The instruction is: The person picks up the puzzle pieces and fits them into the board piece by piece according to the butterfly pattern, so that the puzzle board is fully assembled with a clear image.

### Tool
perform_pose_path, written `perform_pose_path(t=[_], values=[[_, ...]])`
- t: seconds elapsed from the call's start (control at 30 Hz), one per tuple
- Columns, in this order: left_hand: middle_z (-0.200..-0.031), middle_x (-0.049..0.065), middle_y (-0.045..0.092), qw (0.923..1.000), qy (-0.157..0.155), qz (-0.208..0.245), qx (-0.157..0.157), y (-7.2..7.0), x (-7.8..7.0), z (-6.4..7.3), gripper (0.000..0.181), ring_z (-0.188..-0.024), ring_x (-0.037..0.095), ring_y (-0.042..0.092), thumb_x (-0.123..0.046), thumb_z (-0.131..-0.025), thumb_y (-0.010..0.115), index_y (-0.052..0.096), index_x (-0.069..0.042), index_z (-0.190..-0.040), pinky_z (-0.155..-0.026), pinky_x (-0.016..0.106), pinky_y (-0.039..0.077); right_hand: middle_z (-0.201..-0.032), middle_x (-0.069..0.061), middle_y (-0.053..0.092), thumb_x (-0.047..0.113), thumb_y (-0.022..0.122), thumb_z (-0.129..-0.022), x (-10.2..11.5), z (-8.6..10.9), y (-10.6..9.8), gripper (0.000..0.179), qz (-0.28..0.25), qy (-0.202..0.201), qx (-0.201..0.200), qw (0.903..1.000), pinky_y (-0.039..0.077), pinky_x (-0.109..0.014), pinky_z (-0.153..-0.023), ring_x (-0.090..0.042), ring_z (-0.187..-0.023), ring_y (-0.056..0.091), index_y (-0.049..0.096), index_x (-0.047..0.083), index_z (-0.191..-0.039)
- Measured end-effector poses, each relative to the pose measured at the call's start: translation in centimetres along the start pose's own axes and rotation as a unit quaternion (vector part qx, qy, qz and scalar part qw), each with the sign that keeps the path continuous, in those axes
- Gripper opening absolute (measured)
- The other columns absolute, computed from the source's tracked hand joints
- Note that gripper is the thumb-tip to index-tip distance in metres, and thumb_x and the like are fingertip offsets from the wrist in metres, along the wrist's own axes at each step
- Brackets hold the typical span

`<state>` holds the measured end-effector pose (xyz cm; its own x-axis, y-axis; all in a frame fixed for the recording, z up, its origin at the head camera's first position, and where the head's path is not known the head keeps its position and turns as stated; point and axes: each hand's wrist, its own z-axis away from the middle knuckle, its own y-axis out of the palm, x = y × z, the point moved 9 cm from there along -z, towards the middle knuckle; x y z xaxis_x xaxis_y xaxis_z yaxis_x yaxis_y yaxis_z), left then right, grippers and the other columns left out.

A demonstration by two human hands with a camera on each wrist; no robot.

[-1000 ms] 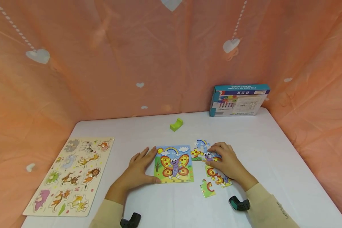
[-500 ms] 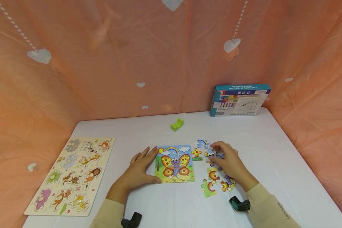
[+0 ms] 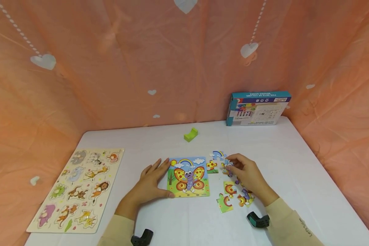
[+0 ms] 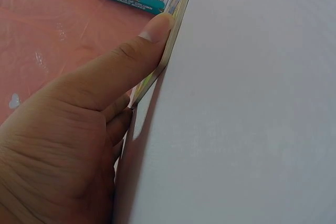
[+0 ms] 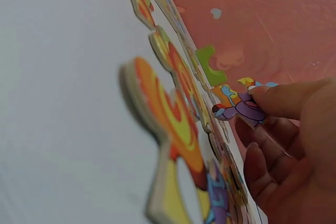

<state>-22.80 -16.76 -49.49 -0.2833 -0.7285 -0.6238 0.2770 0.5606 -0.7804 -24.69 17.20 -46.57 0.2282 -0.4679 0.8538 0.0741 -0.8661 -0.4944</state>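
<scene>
My left hand (image 3: 150, 182) rests at the left edge of a square butterfly picture board (image 3: 189, 181), thumb by its lower corner and fingertips by the upper one. The left wrist view shows the thumb (image 4: 128, 56) laid along the board's edge. Between thumb and fingers my right hand (image 3: 249, 174) pinches a jigsaw piece (image 5: 241, 106) with purple, blue and orange print, held tilted. Several loose butterfly pieces lie around it, among them a rainbow piece (image 3: 217, 155), a green piece (image 3: 224, 204) and a yellow-winged piece (image 3: 212, 166). Some pieces are partly hidden under the right hand.
An animal peg-puzzle board (image 3: 80, 191) lies at the left of the white table. Farther back stand a light green block (image 3: 191, 134) and a teal-edged box (image 3: 258, 109) against the orange curtain. A black curved object (image 3: 258, 219) shows beside the right sleeve.
My right hand has picked a piece out of the loose group and tilted it upward. The lower pieces near it have shifted apart. The left hand stays at the board's edge.
</scene>
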Motion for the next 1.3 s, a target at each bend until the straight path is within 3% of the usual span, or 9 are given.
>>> perform_pose_path(t=[0.13, 0.37, 0.6, 0.83, 1.07, 1.3], values=[[-0.178, -0.004, 0.025, 1.0000, -0.003, 0.000, -0.001, 0.0, 0.1, 0.0, 0.121, -0.166, 0.030, 0.008, -0.051, -0.073, 0.100, 0.038, -0.014, -0.171, -0.129, 0.059, 0.003, -0.100, -0.003, 0.069, 0.009, 0.077, -0.103, 0.1, 0.0, -0.1, 0.026, -0.016, 0.008, -0.001, 0.9998, 0.052, -0.025, -0.072, -0.023, -0.085, 0.062, 0.072, 0.007, -0.128], [-0.178, -0.003, 0.026, 1.0000, -0.007, 0.004, -0.004, 0.0, 0.2, 0.1, 0.120, -0.166, 0.030, 0.008, -0.052, -0.073, 0.099, 0.040, -0.015, -0.171, -0.129, 0.060, 0.003, -0.100, -0.007, 0.070, 0.005, 0.076, -0.103, 2.0, 0.0, 1.0, 0.029, -0.065, -0.005, 0.017, 0.9977, 0.051, -0.026, -0.059, -0.023, -0.079, 0.063, 0.070, 0.004, -0.132], [-0.178, -0.004, 0.025, 1.0000, 0.000, 0.000, -0.001, 0.1, 0.1, 0.0, 0.121, -0.166, 0.030, 0.008, -0.052, -0.073, 0.099, 0.039, -0.015, -0.171, -0.130, 0.058, 0.003, -0.097, -0.006, 0.066, 0.006, 0.079, -0.101, 4.2, -0.1, 4.3, 0.030, -0.097, -0.014, 0.055, 0.9937, 0.047, -0.025, -0.059, -0.025, -0.077, 0.064, 0.072, 0.002, -0.130], [-0.178, -0.003, 0.025, 1.0000, 0.005, -0.001, 0.001, 0.0, 0.0, 0.0, 0.121, -0.166, 0.031, 0.008, -0.054, -0.073, 0.098, 0.039, -0.014, -0.171, -0.130, 0.058, 0.003, -0.094, -0.003, 0.062, 0.010, 0.080, -0.101, 5.4, -1.0, 7.9, 0.029, -0.091, -0.019, 0.083, 0.9922, 0.046, -0.024, -0.056, -0.015, -0.066, 0.054, 0.073, 0.005, -0.129], [-0.178, -0.002, 0.026, 1.0000, 0.009, -0.003, -0.002, -0.2, 0.0, 0.1, 0.122, -0.165, 0.031, 0.010, -0.056, -0.073, 0.098, 0.039, -0.014, -0.171, -0.129, 0.059, 0.004, -0.090, -0.003, 0.064, 0.005, 0.075, -0.103, 5.8, -1.8, 10.7, 0.025, -0.111, 0.018, 0.104, 0.9882, 0.050, -0.023, -0.056, -0.015, -0.065, 0.059, 0.072, 0.003, -0.128], [-0.178, -0.003, 0.027, 1.0000, 0.006, 0.007, -0.002, -0.1, 0.0, 0.0, 0.120, -0.166, 0.031, 0.010, -0.057, -0.073, 0.098, 0.041, -0.014, -0.170, -0.129, 0.060, 0.004, -0.090, -0.003, 0.065, 0.005, 0.071, -0.106, 5.1, -2.2, 12.5, 0.026, -0.089, 0.058, 0.131, 0.9858, 0.057, -0.028, -0.060, -0.016, -0.066, 0.065, 0.069, 0.003, -0.132]])
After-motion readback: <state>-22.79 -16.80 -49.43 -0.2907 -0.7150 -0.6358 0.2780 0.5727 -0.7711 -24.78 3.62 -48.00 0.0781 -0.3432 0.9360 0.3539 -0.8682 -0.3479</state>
